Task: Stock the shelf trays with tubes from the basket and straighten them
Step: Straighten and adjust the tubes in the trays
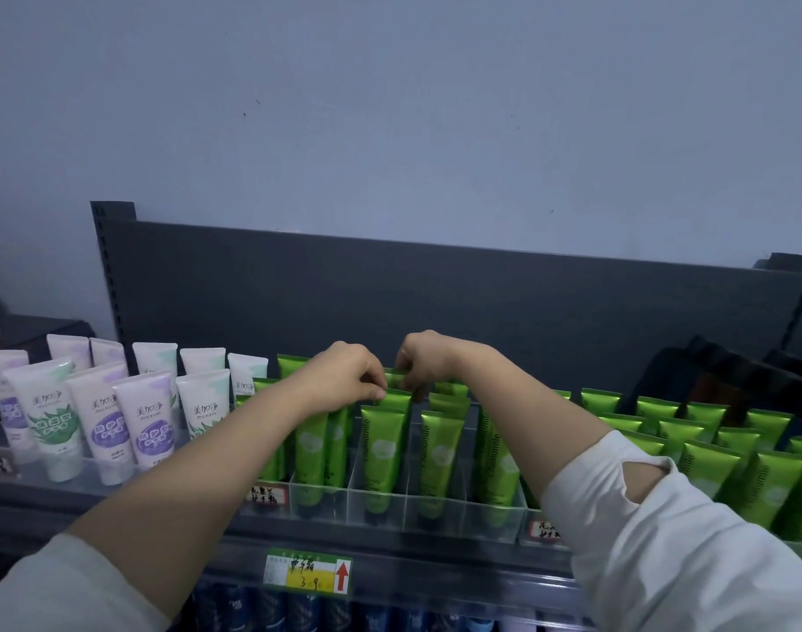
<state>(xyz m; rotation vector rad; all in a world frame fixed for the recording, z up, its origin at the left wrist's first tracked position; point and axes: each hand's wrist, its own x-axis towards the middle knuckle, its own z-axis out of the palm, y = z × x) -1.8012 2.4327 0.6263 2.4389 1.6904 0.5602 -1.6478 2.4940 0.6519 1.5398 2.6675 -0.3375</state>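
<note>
Green tubes point(383, 453) upright, crimped ends up, in clear tray point(463, 513).

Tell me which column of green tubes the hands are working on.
The column behind this front tube: left hand and right hand both pinch tube tops there. Other columns stand untouched.

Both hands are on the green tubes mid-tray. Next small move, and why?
Probably press the pinched tubes down into their lane, square with the front tube, then let go. The left hand and right hand both pinch crimped tops at the back of that tray lane, so the tubes look placed but not yet released.
</note>
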